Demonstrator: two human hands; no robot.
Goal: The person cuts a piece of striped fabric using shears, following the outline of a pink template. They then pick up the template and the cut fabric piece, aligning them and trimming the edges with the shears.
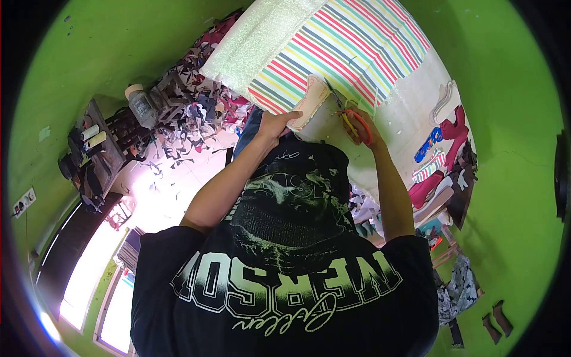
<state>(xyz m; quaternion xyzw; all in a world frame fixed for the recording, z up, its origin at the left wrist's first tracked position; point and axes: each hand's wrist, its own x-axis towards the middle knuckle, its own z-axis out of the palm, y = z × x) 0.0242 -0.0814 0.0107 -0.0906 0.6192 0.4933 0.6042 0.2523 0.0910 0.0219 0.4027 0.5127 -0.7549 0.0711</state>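
My left hand (277, 126) grips a sole-shaped piece (311, 102) with a pale face and striped edges, its thumb on top. Scissors (351, 119) with red and yellow handles are in my right hand (364, 128), its fingers wrapped round them. The scissors' blades are parted and point up and left, close to the right edge of the sole-shaped piece. Beyond both hands lies a large striped sheet (345, 50) on a pale work surface (410, 98).
Cut sole-shaped pieces (443, 104), maroon, white, blue and striped, are stacked at the surface's right edge. Scraps (199, 119) litter the floor at the left. A wooden stand (107, 157) holds thread spools (94, 140), near a clear jar (143, 107).
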